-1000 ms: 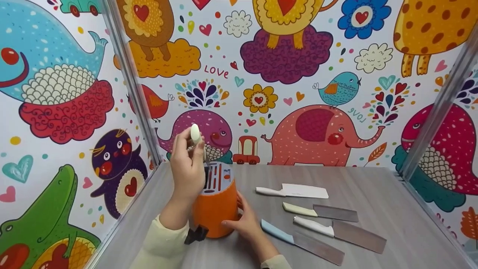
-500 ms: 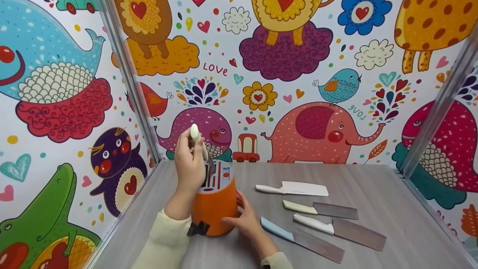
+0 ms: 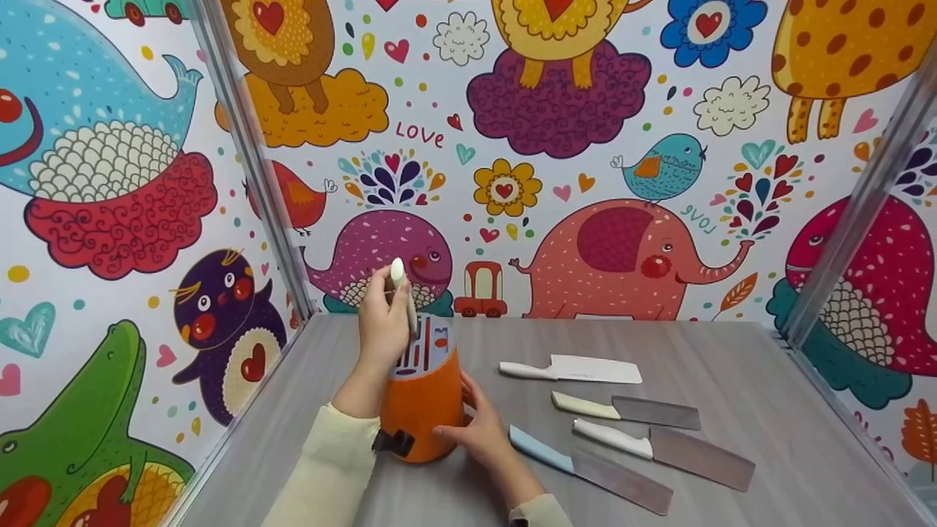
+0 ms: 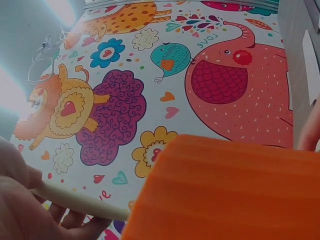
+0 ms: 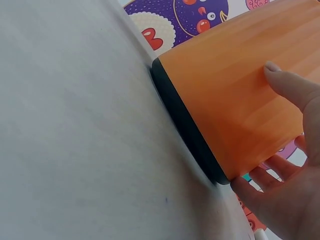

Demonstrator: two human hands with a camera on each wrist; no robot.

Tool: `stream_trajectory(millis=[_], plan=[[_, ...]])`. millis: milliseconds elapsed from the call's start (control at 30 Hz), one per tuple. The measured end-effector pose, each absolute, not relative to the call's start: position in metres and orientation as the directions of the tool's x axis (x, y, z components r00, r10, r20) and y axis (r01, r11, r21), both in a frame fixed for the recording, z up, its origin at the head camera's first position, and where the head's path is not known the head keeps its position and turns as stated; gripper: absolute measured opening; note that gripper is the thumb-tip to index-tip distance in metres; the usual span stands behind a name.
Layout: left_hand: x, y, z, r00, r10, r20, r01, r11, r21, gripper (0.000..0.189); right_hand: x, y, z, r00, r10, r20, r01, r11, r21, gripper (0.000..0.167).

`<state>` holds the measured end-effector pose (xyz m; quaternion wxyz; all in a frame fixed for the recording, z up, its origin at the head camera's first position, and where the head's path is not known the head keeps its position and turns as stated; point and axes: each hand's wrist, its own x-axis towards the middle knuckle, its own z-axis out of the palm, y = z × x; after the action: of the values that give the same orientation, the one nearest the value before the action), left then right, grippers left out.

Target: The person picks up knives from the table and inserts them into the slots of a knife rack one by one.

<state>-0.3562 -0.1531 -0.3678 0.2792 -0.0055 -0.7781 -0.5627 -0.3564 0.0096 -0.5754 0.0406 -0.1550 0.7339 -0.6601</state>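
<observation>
An orange knife block (image 3: 421,410) with a grey slotted top stands on the table. Above its top, my left hand (image 3: 382,315) grips a knife by its pale cream handle (image 3: 399,274), which points up. Little of the blade shows, and the handle's lower end is right at the slots. In the left wrist view the fingers wrap the same handle (image 4: 80,201) beside the block's orange wall (image 4: 230,190). My right hand (image 3: 479,428) holds the block's right side, thumb in front and fingers round the far side. The right wrist view shows the block's dark base (image 5: 187,122) on the table.
Right of the block lie a white cleaver (image 3: 596,369), a knife with a cream handle (image 3: 585,405), a cleaver with a white handle (image 3: 703,455) and one with a light blue handle (image 3: 542,448). Printed panels with metal posts (image 3: 256,161) border the table (image 3: 556,340).
The left hand has shifted right and slightly down with the knife, and less of its blade shows above the slots. The right hand stays on the block.
</observation>
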Motion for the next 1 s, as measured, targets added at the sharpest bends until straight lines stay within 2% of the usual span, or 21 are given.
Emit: stream_trajectory(millis=[367, 633, 833, 900, 1000], plan=[[-0.369, -0.151, -0.378, -0.910, -0.299, 0.287, 0.195, 0.304, 0.933, 0.039, -0.358, 0.008, -0.577, -0.953, -0.270, 0.139, -0.169, 0.092, -0.981, 0.107], [-0.374, -0.159, -0.376, -0.895, -0.345, 0.284, 0.180, 0.305, 0.935, 0.039, -0.358, 0.011, -0.575, -0.951, -0.276, 0.138, -0.168, 0.086, -0.982, 0.107], [-0.360, -0.177, -0.380, -0.818, -0.387, 0.425, 0.264, 0.403, 0.876, 0.034, -0.357, 0.013, -0.571, -0.948, -0.282, 0.145, -0.173, 0.080, -0.982, 0.108], [-0.353, -0.184, -0.391, -0.753, -0.406, 0.517, 0.322, 0.458, 0.828, 0.034, -0.357, 0.013, -0.571, -0.953, -0.273, 0.133, -0.160, 0.082, -0.984, 0.108], [-0.341, -0.194, -0.422, -0.622, -0.447, 0.644, 0.403, 0.522, 0.752, 0.038, -0.357, 0.012, -0.571, -0.957, -0.263, 0.118, -0.144, 0.083, -0.986, 0.107]])
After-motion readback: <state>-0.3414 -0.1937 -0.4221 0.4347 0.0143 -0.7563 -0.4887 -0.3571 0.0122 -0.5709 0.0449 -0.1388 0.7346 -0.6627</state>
